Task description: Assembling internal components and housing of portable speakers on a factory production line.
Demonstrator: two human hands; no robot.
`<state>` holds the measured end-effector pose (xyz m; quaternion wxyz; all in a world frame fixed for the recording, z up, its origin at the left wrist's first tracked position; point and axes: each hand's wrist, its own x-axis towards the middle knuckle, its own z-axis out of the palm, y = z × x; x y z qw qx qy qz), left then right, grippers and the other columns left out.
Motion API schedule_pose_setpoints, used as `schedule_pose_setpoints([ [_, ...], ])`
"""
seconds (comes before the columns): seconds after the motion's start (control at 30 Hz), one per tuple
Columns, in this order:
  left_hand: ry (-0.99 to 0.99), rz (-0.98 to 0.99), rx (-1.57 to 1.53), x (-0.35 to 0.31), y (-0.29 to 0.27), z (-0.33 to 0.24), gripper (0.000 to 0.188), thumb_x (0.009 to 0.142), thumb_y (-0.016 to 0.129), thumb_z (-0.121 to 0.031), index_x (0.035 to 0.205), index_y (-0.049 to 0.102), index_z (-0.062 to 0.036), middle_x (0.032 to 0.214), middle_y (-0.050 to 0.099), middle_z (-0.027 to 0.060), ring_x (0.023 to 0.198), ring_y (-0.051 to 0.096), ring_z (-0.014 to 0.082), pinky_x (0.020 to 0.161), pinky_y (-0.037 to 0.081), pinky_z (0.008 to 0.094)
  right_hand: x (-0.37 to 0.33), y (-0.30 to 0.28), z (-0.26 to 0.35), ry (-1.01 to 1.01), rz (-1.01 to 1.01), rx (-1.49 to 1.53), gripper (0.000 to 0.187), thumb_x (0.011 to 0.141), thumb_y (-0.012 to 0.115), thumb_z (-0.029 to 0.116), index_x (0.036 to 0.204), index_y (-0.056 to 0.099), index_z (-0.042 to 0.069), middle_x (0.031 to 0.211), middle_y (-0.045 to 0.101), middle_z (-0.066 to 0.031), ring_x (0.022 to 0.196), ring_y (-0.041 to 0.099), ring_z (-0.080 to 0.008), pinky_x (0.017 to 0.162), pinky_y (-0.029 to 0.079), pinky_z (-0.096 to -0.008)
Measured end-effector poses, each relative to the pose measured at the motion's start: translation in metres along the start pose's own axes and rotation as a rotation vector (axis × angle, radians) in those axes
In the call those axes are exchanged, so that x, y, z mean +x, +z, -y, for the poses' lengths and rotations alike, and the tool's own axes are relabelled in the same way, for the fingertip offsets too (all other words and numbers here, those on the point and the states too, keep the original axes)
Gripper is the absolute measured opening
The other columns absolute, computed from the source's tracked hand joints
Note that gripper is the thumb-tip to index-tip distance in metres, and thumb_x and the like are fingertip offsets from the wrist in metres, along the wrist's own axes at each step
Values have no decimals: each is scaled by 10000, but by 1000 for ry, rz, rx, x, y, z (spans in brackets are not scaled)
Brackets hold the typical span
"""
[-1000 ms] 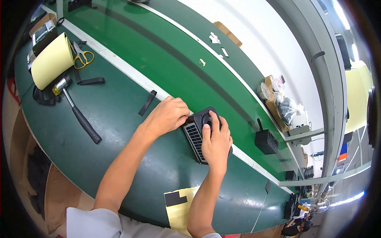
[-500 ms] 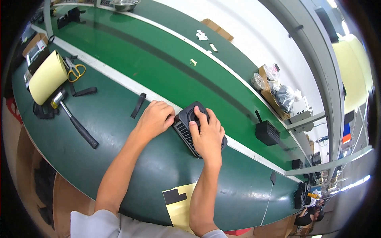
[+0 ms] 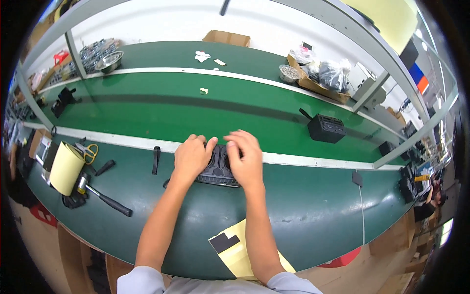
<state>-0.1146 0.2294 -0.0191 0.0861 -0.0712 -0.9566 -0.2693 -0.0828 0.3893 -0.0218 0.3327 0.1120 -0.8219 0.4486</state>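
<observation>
A black box [image 3: 217,170] with a grille along its near side and round recesses on top, like a portable speaker, lies on the bench beside the white rail. My left hand [image 3: 191,159] is closed over its left part, thumb at the top; the fingertips are partly hidden. At its right end is my right hand [image 3: 247,160], thumb near a recess and fingers stretched past the far edge, slightly blurred. A small black piece sticks out by the box's left end. Farther left lies a short black strap [image 3: 156,160].
At left lie a hammer [image 3: 110,201], yellow-handled scissors [image 3: 90,154] and a yellow roll [image 3: 66,168]. A yellow sheet [image 3: 240,249] lies by my right forearm. Another black box [image 3: 326,128] stands on the green strip [image 3: 254,115], before a carton of bags [image 3: 318,88].
The view has turned, and the box now lies with its long side across in front of me. My left hand has moved onto the box; my right hand has shifted to its right end.
</observation>
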Motion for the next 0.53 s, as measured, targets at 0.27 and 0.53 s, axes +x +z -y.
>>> schedule_pose_setpoints([
  [0.27,-384,-80,-591,-27,6,21,556,941,678,-452,1211,629,32,1129,688,221,1011,676,295,928,506,393,-23,-4,-34,822,30,339,580,1005,566,515,1117,694,-39,1083,714,-181,1068,639,-245,967,462,-339],
  [0.53,-137,-82,-1004,-48,28,39,493,947,721,-351,1305,590,-38,1271,612,96,1216,548,197,1089,383,331,-48,-11,-60,479,83,611,409,935,713,382,1205,702,76,1282,633,-135,1109,579,-174,966,437,-293],
])
